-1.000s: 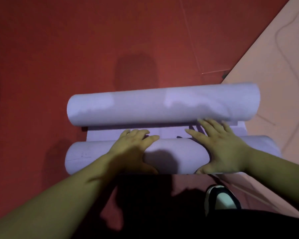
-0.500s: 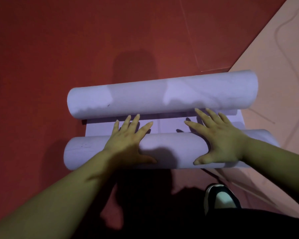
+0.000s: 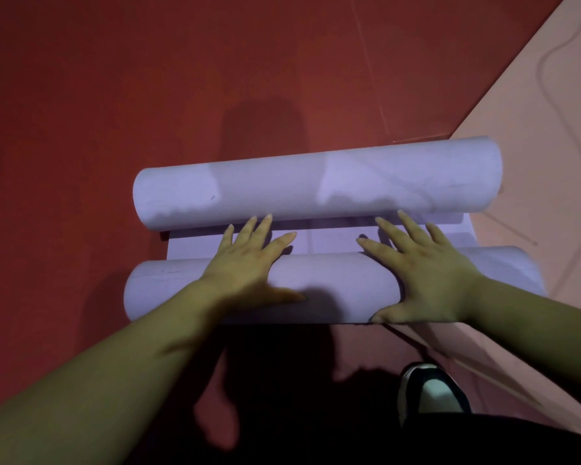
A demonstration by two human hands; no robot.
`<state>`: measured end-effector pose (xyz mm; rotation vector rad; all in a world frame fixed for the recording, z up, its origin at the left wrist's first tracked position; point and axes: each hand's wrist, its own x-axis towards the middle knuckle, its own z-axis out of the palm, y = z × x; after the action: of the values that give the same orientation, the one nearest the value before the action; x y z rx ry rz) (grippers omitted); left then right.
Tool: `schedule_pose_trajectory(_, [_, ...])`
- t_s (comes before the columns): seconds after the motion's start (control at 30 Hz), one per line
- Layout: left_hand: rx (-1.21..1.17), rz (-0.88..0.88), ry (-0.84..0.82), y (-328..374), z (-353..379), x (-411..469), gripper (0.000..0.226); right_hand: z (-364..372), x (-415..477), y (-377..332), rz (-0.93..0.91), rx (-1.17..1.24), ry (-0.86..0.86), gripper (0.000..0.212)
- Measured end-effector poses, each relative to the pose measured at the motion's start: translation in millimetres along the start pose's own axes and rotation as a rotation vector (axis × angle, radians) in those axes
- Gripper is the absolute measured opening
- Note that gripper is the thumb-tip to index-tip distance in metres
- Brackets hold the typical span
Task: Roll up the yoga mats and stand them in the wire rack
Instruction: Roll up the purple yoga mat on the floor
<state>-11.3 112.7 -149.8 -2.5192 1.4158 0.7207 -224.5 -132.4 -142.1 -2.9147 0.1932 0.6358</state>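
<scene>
A lilac yoga mat lies across the red floor, curled into two rolls. The far roll (image 3: 316, 187) is thick and lies crosswise. The near roll (image 3: 332, 283) sits just below it, and a narrow flat strip of mat (image 3: 322, 241) shows between them. My left hand (image 3: 245, 263) presses flat on the near roll's left half, fingers spread and reaching onto the strip. My right hand (image 3: 423, 270) presses flat on its right half, fingers spread toward the far roll. No wire rack is in view.
A peach-coloured mat (image 3: 534, 129) covers the floor on the right, under the rolls' right ends. The toe of a black and white shoe (image 3: 433, 391) shows at the lower right. Red floor (image 3: 148, 78) stretches ahead and to the left.
Both hands have pushed the near roll forward and their fingers have spread flat. The flat strip between the two rolls has narrowed, and the far roll has shifted slightly away.
</scene>
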Motion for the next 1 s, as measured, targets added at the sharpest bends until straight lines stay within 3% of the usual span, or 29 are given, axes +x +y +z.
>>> schedule_pose_trajectory(0.13, [0.014, -0.006, 0.002, -1, -1, -3, 0.114, -8, 14, 8, 0.028, 0.016, -0.067, 0.129])
schedule_pose_trajectory(0.3, [0.033, 0.006, -0.008, 1, 1, -5, 0.125, -11, 23, 14, 0.03, 0.045, -0.084, 0.131])
schedule_pose_trajectory(0.6, [-0.036, 0.003, -0.056, -4, -12, 11, 0.126, -1, 13, 7, 0.016, -0.034, 0.083, 0.12])
schedule_pose_trajectory(1.0, [0.024, -0.017, 0.014, -1, -8, 1, 0.124, -21, 36, 23, 0.025, 0.089, -0.088, 0.129])
